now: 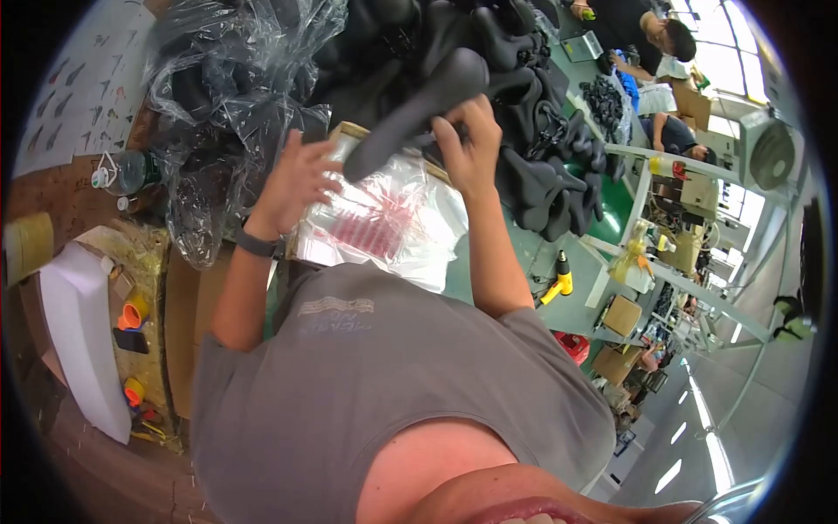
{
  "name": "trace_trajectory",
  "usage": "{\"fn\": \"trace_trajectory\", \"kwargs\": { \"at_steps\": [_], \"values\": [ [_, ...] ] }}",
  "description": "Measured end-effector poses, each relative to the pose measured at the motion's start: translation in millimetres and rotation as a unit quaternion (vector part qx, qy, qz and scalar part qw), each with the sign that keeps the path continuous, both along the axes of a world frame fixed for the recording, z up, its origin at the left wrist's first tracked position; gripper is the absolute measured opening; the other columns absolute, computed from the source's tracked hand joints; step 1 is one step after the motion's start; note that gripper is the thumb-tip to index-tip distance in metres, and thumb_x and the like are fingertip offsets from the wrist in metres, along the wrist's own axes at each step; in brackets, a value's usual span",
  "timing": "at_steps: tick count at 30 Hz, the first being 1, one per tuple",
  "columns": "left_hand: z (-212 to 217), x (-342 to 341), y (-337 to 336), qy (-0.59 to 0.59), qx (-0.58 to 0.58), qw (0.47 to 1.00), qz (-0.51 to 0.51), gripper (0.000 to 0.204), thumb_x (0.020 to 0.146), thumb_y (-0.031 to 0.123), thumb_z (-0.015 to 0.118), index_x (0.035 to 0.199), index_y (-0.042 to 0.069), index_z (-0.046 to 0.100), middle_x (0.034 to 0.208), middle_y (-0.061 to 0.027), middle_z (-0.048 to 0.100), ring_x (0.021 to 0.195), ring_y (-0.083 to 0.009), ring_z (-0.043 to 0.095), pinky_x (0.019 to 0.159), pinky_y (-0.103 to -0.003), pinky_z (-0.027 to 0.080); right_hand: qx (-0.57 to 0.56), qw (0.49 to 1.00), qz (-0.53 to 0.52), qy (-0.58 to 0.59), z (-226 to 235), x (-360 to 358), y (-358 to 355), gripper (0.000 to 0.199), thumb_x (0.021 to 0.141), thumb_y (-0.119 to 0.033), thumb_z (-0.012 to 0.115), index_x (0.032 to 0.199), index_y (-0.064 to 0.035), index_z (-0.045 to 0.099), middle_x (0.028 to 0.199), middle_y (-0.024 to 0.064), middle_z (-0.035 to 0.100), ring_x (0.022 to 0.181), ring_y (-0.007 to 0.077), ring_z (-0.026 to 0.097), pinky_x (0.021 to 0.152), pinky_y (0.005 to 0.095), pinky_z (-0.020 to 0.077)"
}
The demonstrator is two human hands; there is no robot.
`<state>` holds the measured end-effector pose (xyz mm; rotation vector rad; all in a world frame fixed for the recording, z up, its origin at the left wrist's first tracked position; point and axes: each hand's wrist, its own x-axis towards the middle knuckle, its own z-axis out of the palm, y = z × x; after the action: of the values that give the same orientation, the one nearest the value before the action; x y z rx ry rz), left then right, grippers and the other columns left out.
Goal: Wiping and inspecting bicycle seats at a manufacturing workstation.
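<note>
One matte, tapered black saddle (416,110) in the right grip (472,141).

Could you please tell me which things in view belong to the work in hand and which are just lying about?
Apparently in the work:
black saddle, held in the right hand
cardboard box with plastic
piled saddles, likely

Seemingly just lying about:
yellow-and-black power tool
clear bottle

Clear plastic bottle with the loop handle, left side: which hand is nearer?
Left. The left hand is open to the right of the bottle, with clear plastic wrap between; the right hand is farther right, holding the black bicycle saddle.
</note>
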<state>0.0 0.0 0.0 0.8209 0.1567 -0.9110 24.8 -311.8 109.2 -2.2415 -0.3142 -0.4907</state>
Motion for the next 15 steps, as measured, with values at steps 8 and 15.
{"fn": "trace_trajectory", "kwargs": {
  "at_steps": [8,15],
  "values": [
    [134,-87,-65,-0.155,-0.091,0.982,-0.049,0.062,0.096,0.016,0.072,0.150,0.002,0.043,0.112,-0.0125,0.064,0.085,-0.0165,0.070,0.075,-0.036,0.060,0.129,0.971,-0.175,-0.101,29,-131,39,0.082,0.082,-0.046,0.085,0.147,-0.0064,0.054,0.150,0.0177,0.055,0.134,0.0369,0.057,0.115,0.0518,0.0409],
    [153,-140,-76,-0.599,0.292,0.737,-0.109,0.058,0.097,0.030,0.075,0.140,-0.003,0.054,0.082,-0.0238,0.070,0.078,-0.0410,0.072,0.064,-0.047,0.056,0.636,0.723,0.086,0.256,38,-227,72,0.090,0.102,-0.072,0.052,0.156,-0.0016,0.041,0.142,0.0214,0.061,0.130,0.0337,0.061,0.109,0.0432,0.0514]
  ]
}}
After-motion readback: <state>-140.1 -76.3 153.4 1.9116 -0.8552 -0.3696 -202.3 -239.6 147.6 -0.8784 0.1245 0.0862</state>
